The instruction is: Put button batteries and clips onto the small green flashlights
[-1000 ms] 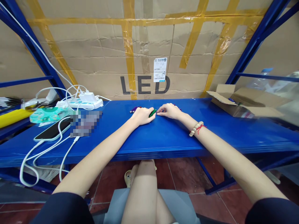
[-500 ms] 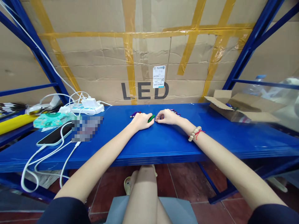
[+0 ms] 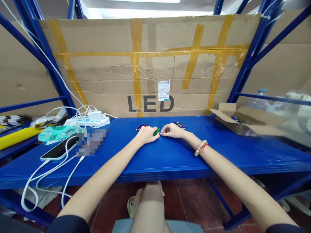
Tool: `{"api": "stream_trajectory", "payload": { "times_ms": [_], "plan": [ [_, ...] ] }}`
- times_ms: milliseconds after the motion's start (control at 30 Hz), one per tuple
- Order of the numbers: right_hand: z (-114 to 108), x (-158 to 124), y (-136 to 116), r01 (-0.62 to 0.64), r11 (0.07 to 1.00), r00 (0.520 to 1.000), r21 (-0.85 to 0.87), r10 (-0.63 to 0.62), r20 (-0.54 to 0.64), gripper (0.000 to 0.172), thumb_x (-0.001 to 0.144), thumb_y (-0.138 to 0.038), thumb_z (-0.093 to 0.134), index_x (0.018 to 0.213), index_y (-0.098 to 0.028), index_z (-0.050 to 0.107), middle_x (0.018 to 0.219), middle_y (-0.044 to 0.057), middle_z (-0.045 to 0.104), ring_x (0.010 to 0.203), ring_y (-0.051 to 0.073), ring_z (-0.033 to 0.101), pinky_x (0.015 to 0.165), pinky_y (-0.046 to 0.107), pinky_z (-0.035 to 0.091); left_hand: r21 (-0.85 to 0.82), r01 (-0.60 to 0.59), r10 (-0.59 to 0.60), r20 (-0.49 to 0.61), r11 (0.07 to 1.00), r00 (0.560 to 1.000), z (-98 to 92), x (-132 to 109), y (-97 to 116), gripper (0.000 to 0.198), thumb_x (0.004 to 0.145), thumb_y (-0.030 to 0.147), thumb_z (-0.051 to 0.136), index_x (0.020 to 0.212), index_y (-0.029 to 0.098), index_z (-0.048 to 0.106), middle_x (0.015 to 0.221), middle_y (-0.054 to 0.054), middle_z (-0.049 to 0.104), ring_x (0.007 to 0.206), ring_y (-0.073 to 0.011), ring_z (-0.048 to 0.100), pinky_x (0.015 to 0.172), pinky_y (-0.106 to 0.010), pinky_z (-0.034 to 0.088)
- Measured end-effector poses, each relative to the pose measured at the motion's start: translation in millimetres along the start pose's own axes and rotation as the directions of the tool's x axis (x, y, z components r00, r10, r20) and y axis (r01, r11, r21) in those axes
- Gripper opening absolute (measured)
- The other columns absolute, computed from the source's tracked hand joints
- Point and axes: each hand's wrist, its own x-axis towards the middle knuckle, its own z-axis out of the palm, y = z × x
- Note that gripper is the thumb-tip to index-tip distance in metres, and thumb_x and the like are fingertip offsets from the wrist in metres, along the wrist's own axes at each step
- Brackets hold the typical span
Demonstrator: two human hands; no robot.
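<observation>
My left hand [image 3: 147,134] rests on the blue table [image 3: 155,155], its fingers curled round a small, shiny green oblong piece [image 3: 156,131] whose exact kind I cannot make out. Close by on the right is my right hand [image 3: 172,130], thumb and fingertips pinched together beside the left fingertips. Whatever is in that pinch, if anything, is too small to see. Behind the left hand lie several small purple and red shiny pieces [image 3: 139,127]. Another group of small purple and dark pieces [image 3: 180,125] lies behind the right hand, partly covered by it.
On the left are a phone [image 3: 59,147] with white cables, a power strip [image 3: 97,121] and a green tissue pack [image 3: 56,132]. An open cardboard box [image 3: 247,127] stands at the right. A big taped cardboard sheet [image 3: 109,81] closes off the back.
The head view has tilted up, so everything sits lower in the picture. Both hands keep nearly the same place and grip, the fingertips still close together.
</observation>
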Motion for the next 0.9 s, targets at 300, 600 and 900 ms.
{"api": "stream_trajectory", "payload": {
  "times_ms": [300, 600, 900],
  "plan": [
    [-3.2, 2.3, -7.4, -0.004, 1.000, 0.944, -0.003, 0.003, -0.329, 0.022, 0.074, -0.035, 0.059, 0.080, -0.017, 0.070, 0.079, 0.004, 0.069, 0.058, 0.011, 0.056, 0.058, 0.023, 0.043, 0.031, 0.053, -0.054, 0.023, 0.998, 0.998, -1.1, 0.1, 0.2, 0.037, 0.086, 0.038, 0.032, 0.096, 0.016, 0.061, 0.079, -0.012, 0.068, 0.074, -0.0270, 0.065, 0.059, -0.032, 0.044],
    [-2.2, 2.1, -16.7, 0.126, 0.990, 0.896, 0.063, -0.086, -0.435, 0.023, 0.073, -0.038, 0.061, 0.079, -0.018, 0.072, 0.074, 0.003, 0.068, 0.054, 0.009, 0.051, 0.055, 0.022, 0.042, 0.041, 0.079, -0.081, 0.049, 0.996, 0.996, -5.1, -0.4, 1.8, 0.040, 0.088, 0.038, 0.029, 0.102, 0.015, 0.059, 0.084, -0.013, 0.068, 0.078, -0.0262, 0.065, 0.063, -0.031, 0.045],
    [-3.0, 0.3, -23.7, 0.117, 0.988, 0.934, 0.103, -0.075, -0.349, 0.026, 0.074, -0.039, 0.059, 0.080, -0.017, 0.071, 0.078, 0.004, 0.067, 0.059, 0.010, 0.053, 0.057, 0.022, 0.043, 0.038, 0.096, -0.098, 0.063, 0.995, 0.993, -6.7, -0.7, 2.3, 0.039, 0.090, 0.038, 0.028, 0.106, 0.015, 0.056, 0.085, -0.013, 0.069, 0.080, -0.0258, 0.065, 0.065, -0.031, 0.045]
  ]
}}
